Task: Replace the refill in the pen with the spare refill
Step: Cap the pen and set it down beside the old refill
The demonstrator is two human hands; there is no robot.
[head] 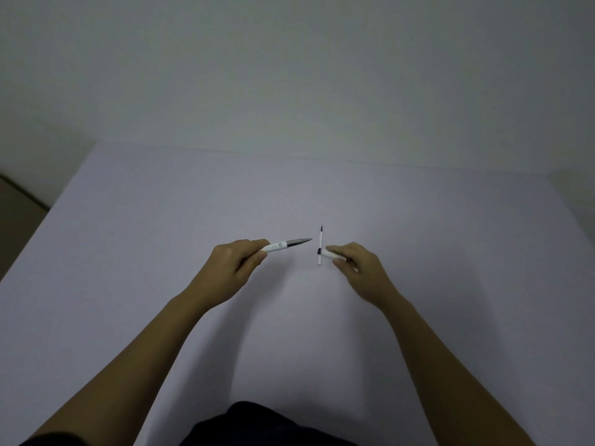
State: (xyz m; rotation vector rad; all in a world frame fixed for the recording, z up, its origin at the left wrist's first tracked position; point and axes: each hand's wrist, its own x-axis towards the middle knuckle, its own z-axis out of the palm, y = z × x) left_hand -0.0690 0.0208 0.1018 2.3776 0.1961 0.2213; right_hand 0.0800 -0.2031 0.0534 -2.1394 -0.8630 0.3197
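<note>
My left hand (pixel 236 263) grips a white pen (pixel 285 244) by its barrel, with the grey tip section pointing right. My right hand (pixel 354 265) holds the white pen cap (pixel 329 253) between thumb and fingers, its dark open end facing left. A thin white spare refill (pixel 320 244) with a dark tip lies on the table just left of the cap, pointing away from me. The cap end sits close over the refill; whether they touch I cannot tell. Pen tip and cap are apart.
A pale lilac table (pixel 161 252) fills the view, its far edge against a plain wall (pixel 289 75). The table's left edge runs diagonally, with brown floor (pixel 16 204) beyond. My dark clothing (pixel 257 426) shows at the bottom.
</note>
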